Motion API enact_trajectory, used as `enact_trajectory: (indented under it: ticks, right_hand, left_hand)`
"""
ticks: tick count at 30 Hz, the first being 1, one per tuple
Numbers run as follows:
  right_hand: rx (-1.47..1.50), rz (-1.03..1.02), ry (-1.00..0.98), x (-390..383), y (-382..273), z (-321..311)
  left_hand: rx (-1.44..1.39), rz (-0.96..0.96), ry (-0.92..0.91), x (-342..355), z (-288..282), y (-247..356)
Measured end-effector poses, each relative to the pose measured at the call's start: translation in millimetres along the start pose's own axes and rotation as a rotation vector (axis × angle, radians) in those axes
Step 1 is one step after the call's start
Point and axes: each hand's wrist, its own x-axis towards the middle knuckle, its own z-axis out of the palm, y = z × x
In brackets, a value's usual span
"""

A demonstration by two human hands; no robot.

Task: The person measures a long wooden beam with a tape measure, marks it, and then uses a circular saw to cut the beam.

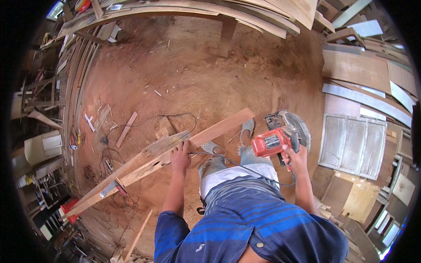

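My right hand (296, 158) is closed around the rear handle of a red circular saw (269, 141), held up at the right of my legs. Its round grey blade guard (298, 127) faces away to the right. A dark power cord (256, 173) runs from the saw across my lap toward my left hand. That left hand (180, 157) grips a long wooden board (223, 127), fingers over its edge. The board slants from lower left to its free end by my feet. Beside it lies a second, rougher board (164, 144). Across both rests a metal-bladed tool with a reddish part (113, 188).
Wood offcuts (127, 129) and a tangled cord (109, 153) lie on the reddish dirt floor at left. A red object (70, 208) sits under the boards' far-left end. Stacked planks (175, 9) line the back; a panelled frame (351, 144) and sheets lean at right.
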Motion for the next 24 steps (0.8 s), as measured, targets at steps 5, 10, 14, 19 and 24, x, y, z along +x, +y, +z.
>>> enact_trajectory:
  ticks: [5, 10, 14, 19, 24]
  right_hand:
    - [-0.013, 0.042, -0.054, 1.3, 35.0, 22.1]
    - [-0.046, -0.001, -0.069, -11.7, 46.3, 44.1]
    - [-0.019, -0.013, -0.104, -12.2, 68.3, 39.0]
    - [-0.088, -0.03, -0.235, -5.6, 69.6, 34.6]
    - [-0.214, -0.056, -0.232, -3.3, 60.9, 24.9]
  left_hand:
    - [0.045, 0.049, -0.002, -6.2, -9.9, -5.5]
    - [-0.346, -0.239, 0.011, -17.6, -35.4, -11.8]
    - [-0.536, -0.454, 0.411, -9.6, -0.9, -88.0]
    - [-0.242, -0.295, 0.323, 1.8, -24.9, -134.6]
    - [-0.075, -0.202, 0.057, 23.5, -30.2, -113.3]
